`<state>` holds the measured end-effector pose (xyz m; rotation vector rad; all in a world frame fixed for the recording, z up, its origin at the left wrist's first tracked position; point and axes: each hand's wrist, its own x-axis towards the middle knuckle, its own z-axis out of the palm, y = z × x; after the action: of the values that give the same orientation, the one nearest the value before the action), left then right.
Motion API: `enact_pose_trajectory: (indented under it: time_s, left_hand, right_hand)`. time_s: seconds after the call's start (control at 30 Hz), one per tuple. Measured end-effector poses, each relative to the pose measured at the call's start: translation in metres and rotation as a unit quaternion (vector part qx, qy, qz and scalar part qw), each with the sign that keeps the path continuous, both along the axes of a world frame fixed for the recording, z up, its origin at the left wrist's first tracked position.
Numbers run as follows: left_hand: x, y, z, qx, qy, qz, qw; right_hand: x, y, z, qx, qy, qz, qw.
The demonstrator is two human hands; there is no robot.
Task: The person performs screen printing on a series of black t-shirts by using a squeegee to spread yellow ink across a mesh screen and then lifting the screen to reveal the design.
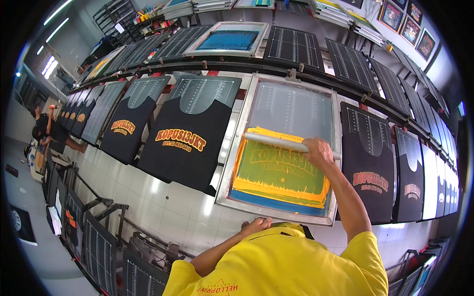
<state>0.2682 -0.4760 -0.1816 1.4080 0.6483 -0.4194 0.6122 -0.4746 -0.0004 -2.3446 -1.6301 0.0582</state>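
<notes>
A metal-framed printing screen (237,143) lies tilted before me over the row of boards. Yellow-orange ink (256,185) covers the lower half of its mesh, and an arched lettering design shows through. Across the ink's upper edge lies a long pale squeegee (276,141). The fingers of my right hand (319,152) are wrapped round its right end. Close to my body, my left hand (257,226) is by the screen's lower edge with its fingers curled; what they hold, if anything, is hidden.
Black printed shirts (185,140) lie on grey boards to the left, and more shirts (366,172) to the right. Behind the rail, another framed screen (227,39) with blue mesh rests on the far row. A person (52,130) is at the far left. Below them runs a row of dark boards (101,240).
</notes>
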Motion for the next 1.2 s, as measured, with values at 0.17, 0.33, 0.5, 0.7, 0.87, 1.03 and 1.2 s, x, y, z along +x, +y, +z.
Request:
enact_pose_trajectory:
  time_s: [0.17, 0.33, 0.5, 0.7, 0.87, 1.03, 1.2]
  left_hand:
    - [0.003, 0.005, 0.011, 0.009, -0.014, -0.006, 1.0]
    - [-0.001, 0.007, -0.01, -0.004, -0.016, -0.014, 1.0]
    - [-0.002, 0.009, -0.024, -0.011, 0.014, -0.046, 0.999]
    - [0.003, 0.037, 0.084, -0.052, -0.095, -0.034, 0.994]
    - [0.003, 0.087, 0.206, 0.526, -0.246, -0.077, 0.811]
    - [0.025, 0.117, 0.18, 0.632, -0.145, -0.162, 0.744]
    - [0.021, 0.116, 0.143, 0.638, -0.182, -0.157, 0.732]
  right_hand:
    - [-0.05, -0.048, -0.022, 0.026, 0.0, 0.014, 1.0]
    - [-0.108, -0.084, -0.004, -0.002, -0.03, 0.03, 0.999]
    - [-0.13, -0.096, -0.006, 0.024, -0.047, 0.044, 0.998]
    - [-0.132, -0.098, -0.014, 0.038, -0.068, 0.041, 0.996]
    - [-0.13, -0.1, -0.015, 0.035, -0.079, 0.026, 0.996]
    - [-0.134, -0.101, -0.009, 0.027, -0.081, 0.004, 0.996]
    - [-0.112, -0.154, -0.004, 0.006, -0.084, -0.06, 0.995]
